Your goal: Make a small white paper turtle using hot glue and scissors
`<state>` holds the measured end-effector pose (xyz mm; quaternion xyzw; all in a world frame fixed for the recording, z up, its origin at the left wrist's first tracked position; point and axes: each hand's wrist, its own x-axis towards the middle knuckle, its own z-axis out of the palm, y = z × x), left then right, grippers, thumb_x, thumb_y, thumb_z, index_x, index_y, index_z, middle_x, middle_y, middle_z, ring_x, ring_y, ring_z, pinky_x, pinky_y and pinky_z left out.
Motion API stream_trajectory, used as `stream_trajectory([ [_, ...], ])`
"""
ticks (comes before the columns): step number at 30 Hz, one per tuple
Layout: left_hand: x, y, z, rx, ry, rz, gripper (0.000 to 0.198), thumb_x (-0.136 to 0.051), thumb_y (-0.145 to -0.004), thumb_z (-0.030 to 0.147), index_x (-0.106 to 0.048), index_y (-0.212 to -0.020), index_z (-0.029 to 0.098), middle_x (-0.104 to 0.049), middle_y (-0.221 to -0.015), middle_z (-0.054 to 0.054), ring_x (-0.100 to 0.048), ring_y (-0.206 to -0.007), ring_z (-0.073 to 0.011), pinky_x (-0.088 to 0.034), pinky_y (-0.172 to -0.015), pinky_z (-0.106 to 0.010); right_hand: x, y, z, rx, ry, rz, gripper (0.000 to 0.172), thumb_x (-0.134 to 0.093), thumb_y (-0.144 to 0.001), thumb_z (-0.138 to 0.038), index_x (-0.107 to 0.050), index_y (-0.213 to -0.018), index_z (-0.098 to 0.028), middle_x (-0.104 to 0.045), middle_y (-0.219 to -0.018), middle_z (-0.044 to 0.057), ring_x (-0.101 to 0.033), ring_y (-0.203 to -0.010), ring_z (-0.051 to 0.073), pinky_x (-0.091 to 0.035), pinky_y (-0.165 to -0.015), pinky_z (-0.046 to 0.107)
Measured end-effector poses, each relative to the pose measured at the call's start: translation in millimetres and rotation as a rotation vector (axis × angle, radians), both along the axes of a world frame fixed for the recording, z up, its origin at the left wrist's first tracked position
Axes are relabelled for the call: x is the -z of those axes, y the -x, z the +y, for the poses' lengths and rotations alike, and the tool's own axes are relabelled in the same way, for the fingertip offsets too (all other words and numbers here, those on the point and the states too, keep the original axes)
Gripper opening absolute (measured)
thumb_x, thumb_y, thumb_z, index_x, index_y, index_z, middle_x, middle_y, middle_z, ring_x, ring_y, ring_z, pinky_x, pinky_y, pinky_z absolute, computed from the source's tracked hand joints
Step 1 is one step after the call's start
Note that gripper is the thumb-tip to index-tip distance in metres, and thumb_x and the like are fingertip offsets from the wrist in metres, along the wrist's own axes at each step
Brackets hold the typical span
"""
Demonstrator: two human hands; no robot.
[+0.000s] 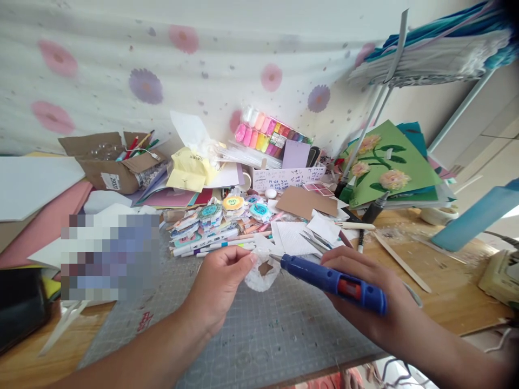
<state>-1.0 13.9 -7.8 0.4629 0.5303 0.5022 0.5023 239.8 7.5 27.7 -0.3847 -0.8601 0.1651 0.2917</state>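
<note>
My left hand (225,281) pinches the edge of a small, crumpled white paper piece (261,278) with a brown patch in its middle. My right hand (360,292) is wrapped around a blue glue gun (332,278) with a red part showing in its side. The gun's metal nozzle points left, at the upper edge of the white piece; I cannot tell whether they touch. Both hands are above a grey cutting mat (251,335). Just beyond them lie markers (214,243) and several decorated paper badges (233,202).
Tweezers (314,243) and white paper (290,237) lie behind the glue gun. A cardboard box (109,170) with pens is at the back left, coloured clay packs (271,132) at the back. On the right are a green flower picture (379,167), a wooden stick (401,263) and a blue bottle (474,216).
</note>
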Motion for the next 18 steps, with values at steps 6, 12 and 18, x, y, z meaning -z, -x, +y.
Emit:
stream_trajectory([
  [6, -2.3, -1.4, 0.8, -0.004, -0.012, -0.004, 0.019, -0.067, -0.073, 0.035, -0.066, -0.066, 0.017, -0.064, -0.064, 0.0, -0.052, -0.064, -0.0144, -0.038, -0.063, -0.027, 9.6, -4.5, 1.6, 0.058, -0.081, -0.13, 0.01, -0.052, -0.072, -0.013, -0.051, -0.075, -0.023, -0.054, -0.072, 0.001, -0.055, -0.067, 0.017, -0.048, -0.059, 0.029],
  [12, -0.6, -0.3, 1.8, -0.018, 0.008, 0.018, 0.02, -0.067, -0.073, 0.036, -0.068, -0.068, 0.017, -0.065, -0.066, -0.001, -0.053, -0.064, -0.0151, -0.038, -0.061, -0.027, 3.3, -4.4, -1.1, 0.02, -0.06, -0.078, 0.015, -0.055, -0.072, -0.013, -0.053, -0.083, -0.023, -0.059, -0.082, 0.003, -0.06, -0.075, 0.019, -0.051, -0.068, 0.031],
  [18, -2.9, -1.0, 1.6, -0.006, -0.01, 0.032, 0.021, -0.067, -0.073, 0.037, -0.066, -0.066, 0.017, -0.063, -0.063, -0.001, -0.052, -0.062, -0.0149, -0.038, -0.06, -0.027, 2.3, 2.5, 0.2, 0.006, -0.142, -0.068, 0.018, -0.056, -0.072, -0.015, -0.06, -0.087, -0.025, -0.063, -0.083, 0.003, -0.062, -0.074, 0.018, -0.053, -0.065, 0.029],
])
